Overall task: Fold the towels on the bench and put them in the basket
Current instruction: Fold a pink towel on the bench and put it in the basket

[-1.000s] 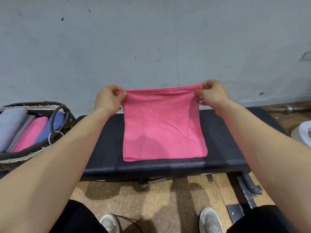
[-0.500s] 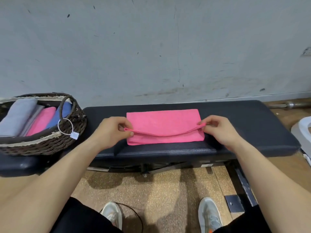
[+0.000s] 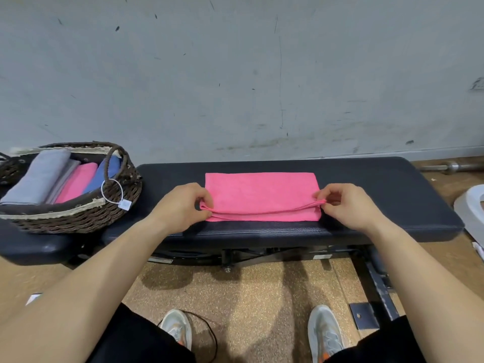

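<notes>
- Now the pink towel [image 3: 262, 192] lies doubled on the desk [image 3: 379, 195], no longer held up as before.
- Left hand [image 3: 183, 205] and right hand [image 3: 345, 205] each pinch a near corner; another fold seems likely.

I see a pale grey wall [image 3: 235, 74], scuffed and flecked with dark marks, filling the far half of the view. A black padded bench [image 3: 379, 184] runs left to right before it on a dark metal frame [image 3: 377, 281]. The near floor [image 3: 248, 297] is speckled tan. Far right, a steel bar [image 3: 455, 167] lies at the wall's foot, near a white object [image 3: 468, 208] cut off by the edge. The light is soft and even.
</notes>
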`<control>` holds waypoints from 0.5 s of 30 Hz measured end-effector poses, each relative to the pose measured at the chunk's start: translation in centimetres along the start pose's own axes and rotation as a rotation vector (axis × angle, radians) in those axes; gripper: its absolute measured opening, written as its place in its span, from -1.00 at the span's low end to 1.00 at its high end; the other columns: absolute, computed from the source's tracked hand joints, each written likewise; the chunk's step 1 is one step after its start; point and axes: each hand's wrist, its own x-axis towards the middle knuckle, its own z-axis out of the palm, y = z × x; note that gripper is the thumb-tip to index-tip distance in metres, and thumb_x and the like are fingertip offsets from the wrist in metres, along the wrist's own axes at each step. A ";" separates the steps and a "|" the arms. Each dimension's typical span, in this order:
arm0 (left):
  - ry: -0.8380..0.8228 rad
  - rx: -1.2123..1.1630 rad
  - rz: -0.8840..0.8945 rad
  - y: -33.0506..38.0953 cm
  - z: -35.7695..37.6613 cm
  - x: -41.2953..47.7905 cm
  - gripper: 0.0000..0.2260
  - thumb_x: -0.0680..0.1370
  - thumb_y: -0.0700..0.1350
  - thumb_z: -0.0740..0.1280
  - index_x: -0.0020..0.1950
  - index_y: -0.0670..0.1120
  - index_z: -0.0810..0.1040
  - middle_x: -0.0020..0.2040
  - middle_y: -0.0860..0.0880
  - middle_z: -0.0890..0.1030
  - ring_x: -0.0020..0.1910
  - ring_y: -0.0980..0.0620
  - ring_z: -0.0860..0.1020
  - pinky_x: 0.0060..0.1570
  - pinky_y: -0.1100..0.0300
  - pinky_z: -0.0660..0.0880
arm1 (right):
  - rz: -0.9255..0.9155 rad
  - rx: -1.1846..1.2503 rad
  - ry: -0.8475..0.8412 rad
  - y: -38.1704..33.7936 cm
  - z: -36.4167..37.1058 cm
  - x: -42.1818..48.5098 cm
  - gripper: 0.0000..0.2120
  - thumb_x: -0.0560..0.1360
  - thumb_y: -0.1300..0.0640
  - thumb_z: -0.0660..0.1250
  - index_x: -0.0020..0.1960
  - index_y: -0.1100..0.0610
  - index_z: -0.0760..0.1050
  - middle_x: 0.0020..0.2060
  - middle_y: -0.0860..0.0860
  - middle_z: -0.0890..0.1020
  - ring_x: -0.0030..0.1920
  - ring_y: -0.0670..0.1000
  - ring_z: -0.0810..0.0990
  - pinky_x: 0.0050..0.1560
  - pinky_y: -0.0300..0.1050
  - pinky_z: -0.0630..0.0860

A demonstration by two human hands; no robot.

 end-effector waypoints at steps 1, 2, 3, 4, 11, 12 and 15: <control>-0.056 0.053 0.009 -0.1 0.1 0.1 -0.89 0.44 0.01 0.52 -0.12 0.16 0.62 -0.06 0.18 0.55 -0.06 0.17 0.52 0.01 0.09 0.53 | -0.010 -0.056 -0.035 -0.1 -0.1 0.0 -0.77 0.43 0.31 0.41 -0.16 -0.04 0.63 0.04 -0.14 0.69 0.06 -0.11 0.64 0.22 -0.14 0.50; -0.113 0.101 0.009 -0.1 0.3 0.2 -0.90 0.43 0.05 0.51 -0.12 0.17 0.62 -0.06 0.19 0.52 -0.07 0.17 0.51 -0.01 0.10 0.52 | -0.019 -0.113 -0.083 -0.1 -0.1 0.1 -0.77 0.43 0.31 0.40 -0.16 -0.03 0.63 0.05 -0.12 0.68 0.08 -0.09 0.63 0.22 -0.16 0.48; -0.150 0.133 0.005 0.0 0.3 0.3 -0.90 0.42 0.10 0.51 -0.14 0.17 0.62 -0.07 0.20 0.51 -0.08 0.18 0.50 -0.04 0.12 0.50 | -0.032 -0.170 -0.129 -0.3 0.0 0.1 -0.77 0.42 0.30 0.40 -0.17 -0.04 0.63 0.05 -0.12 0.67 0.09 -0.07 0.62 0.22 -0.15 0.48; -0.162 0.154 -0.004 0.3 0.1 0.3 -0.88 0.42 0.16 0.49 -0.17 0.16 0.63 -0.08 0.21 0.51 -0.08 0.18 0.49 -0.06 0.13 0.49 | -0.049 -0.226 -0.149 -0.6 0.1 0.2 -0.76 0.42 0.28 0.38 -0.18 -0.07 0.63 0.04 -0.13 0.65 0.09 -0.06 0.60 0.22 -0.11 0.50; 0.078 0.113 -0.024 4.5 2.3 3.8 -0.74 0.57 0.15 0.26 0.16 0.10 0.61 0.18 0.10 0.52 0.25 0.06 0.44 0.20 0.02 0.46 | -0.139 -0.379 0.003 -4.7 2.8 2.2 -0.75 0.50 0.10 0.24 0.04 -0.09 0.65 0.12 -0.04 0.57 0.17 0.10 0.49 0.18 0.08 0.49; 0.078 0.085 -0.015 5.1 3.2 4.6 -0.70 0.59 0.10 0.24 0.28 0.07 0.56 0.30 0.08 0.48 0.34 0.04 0.41 0.27 0.02 0.43 | -0.151 -0.372 -0.001 -5.1 3.7 2.8 -0.73 0.52 0.08 0.24 0.14 -0.07 0.63 0.19 -0.02 0.55 0.22 0.10 0.49 0.22 0.08 0.48; 0.050 0.103 0.025 6.8 6.0 6.7 -0.57 0.65 0.05 0.17 0.51 -0.02 0.36 0.55 -0.01 0.29 0.55 -0.03 0.19 0.49 0.04 0.19 | -0.134 -0.380 -0.053 -6.2 6.8 4.6 -0.56 0.60 -0.01 0.19 0.45 0.04 0.42 0.46 0.06 0.37 0.44 0.15 0.35 0.41 0.10 0.34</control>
